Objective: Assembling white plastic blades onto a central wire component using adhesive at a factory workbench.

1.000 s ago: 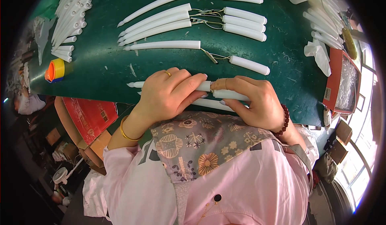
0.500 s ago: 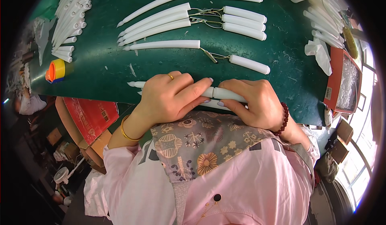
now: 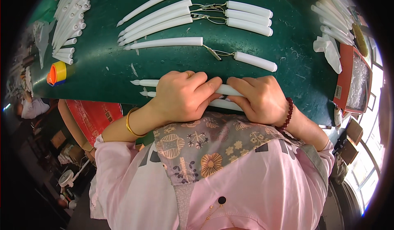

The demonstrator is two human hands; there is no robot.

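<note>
My left hand (image 3: 182,93) and my right hand (image 3: 262,97) are both closed on one white LED taper candle (image 3: 229,90), held crosswise at the table's near edge. Its flame-shaped tip sticks out past my left hand. Between the hands a short stretch of smooth white tube shows; fingers cover the rest. Just nearer to me lies a second white taper candle (image 3: 225,104), partly hidden under my hands. Beyond them, several candles lie in two halves, each long tapered half (image 3: 164,43) joined by thin wires and a small circuit board (image 3: 212,53) to a short tube (image 3: 255,61).
The table (image 3: 102,80) is green. At the far left lie a pile of white candles (image 3: 74,20) and a yellow-and-orange tape roll (image 3: 57,73). On the right are more white tubes (image 3: 334,28), a crumpled white sheet (image 3: 328,53) and a red box (image 3: 353,80) of white pieces.
My hands have come closer together on the candle, and the seam seen between its two parts no longer shows. The second candle's tip shows more beside my left wrist.
</note>
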